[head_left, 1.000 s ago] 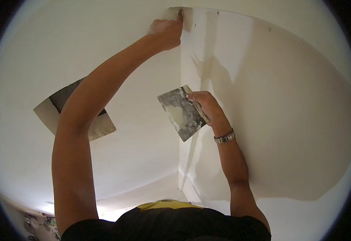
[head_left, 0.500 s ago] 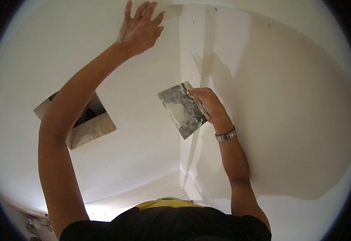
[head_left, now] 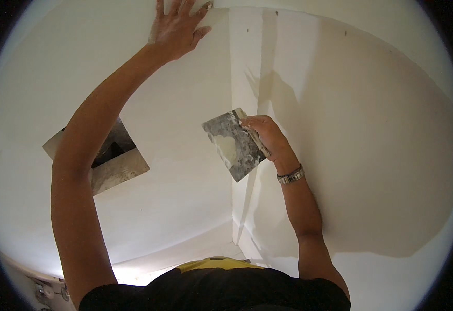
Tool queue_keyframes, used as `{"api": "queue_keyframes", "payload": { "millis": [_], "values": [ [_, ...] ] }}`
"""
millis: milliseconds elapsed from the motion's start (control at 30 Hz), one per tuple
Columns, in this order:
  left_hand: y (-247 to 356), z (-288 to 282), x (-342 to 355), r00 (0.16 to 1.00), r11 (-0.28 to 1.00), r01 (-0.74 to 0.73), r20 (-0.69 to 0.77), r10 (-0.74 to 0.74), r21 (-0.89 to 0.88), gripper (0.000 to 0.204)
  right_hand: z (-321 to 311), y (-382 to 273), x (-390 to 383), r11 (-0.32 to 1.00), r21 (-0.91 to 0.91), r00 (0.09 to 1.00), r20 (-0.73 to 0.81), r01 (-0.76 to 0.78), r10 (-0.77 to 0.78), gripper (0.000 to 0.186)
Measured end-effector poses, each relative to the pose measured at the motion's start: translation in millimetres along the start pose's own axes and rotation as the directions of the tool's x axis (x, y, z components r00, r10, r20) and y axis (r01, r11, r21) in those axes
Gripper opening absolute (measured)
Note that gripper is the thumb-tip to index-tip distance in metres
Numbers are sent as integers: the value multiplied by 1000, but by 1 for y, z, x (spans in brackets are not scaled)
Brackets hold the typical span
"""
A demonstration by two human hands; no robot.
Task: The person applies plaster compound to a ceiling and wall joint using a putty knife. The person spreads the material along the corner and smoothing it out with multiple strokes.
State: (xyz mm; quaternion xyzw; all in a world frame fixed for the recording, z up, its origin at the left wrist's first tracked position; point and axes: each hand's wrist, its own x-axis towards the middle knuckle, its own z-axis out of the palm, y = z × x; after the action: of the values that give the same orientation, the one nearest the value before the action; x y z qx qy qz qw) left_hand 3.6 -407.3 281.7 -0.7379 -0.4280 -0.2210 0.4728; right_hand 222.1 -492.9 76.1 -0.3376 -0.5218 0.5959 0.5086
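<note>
My left hand [head_left: 177,31] reaches high up at the top of the view, its fingers spread against the pale wall surface and dusted with white. No tool shows in it, and the fingertips run to the picture's edge. Lower down and to the right, my right hand [head_left: 270,136] grips a wide plastering blade [head_left: 243,155] by its long back edge. Grey smears cover the blade's face, and a lump of cream-coloured plaster [head_left: 226,147] lies on it. The blade is tilted and held in front of the wall corner.
A square recess [head_left: 128,168] with a dark inside opens in the left wall [head_left: 180,192], partly hidden by my left forearm. The right wall [head_left: 371,155] carries arm shadows and meets the left one at a vertical corner. Round fittings [head_left: 44,293] show at bottom left.
My left hand has moved slightly up and left along the surface, its thumb spread wider. The right hand and the blade have barely shifted.
</note>
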Motion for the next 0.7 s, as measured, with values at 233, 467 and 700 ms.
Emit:
{"api": "queue_keyframes", "payload": {
  "millis": [233, 467, 700],
  "values": [
    [10, 14, -33, 980, 988, -121, -149, 134, 96, 45, 5, -6, -4, 1000, 3, 1000, 15, 14, -14, 23],
    [10, -2, -8, 999, 1000, -4, 53, 5, -11, 59, 1, -4, -2, 1000, -6, 999, 35, -19, 20, 23],
    [24, -3, 3, 996, 998, 10, 90, -5, -57, 57, 6, -4, -2, 999, 10, 998, 53, 36, -36, 24]
  ]
}}
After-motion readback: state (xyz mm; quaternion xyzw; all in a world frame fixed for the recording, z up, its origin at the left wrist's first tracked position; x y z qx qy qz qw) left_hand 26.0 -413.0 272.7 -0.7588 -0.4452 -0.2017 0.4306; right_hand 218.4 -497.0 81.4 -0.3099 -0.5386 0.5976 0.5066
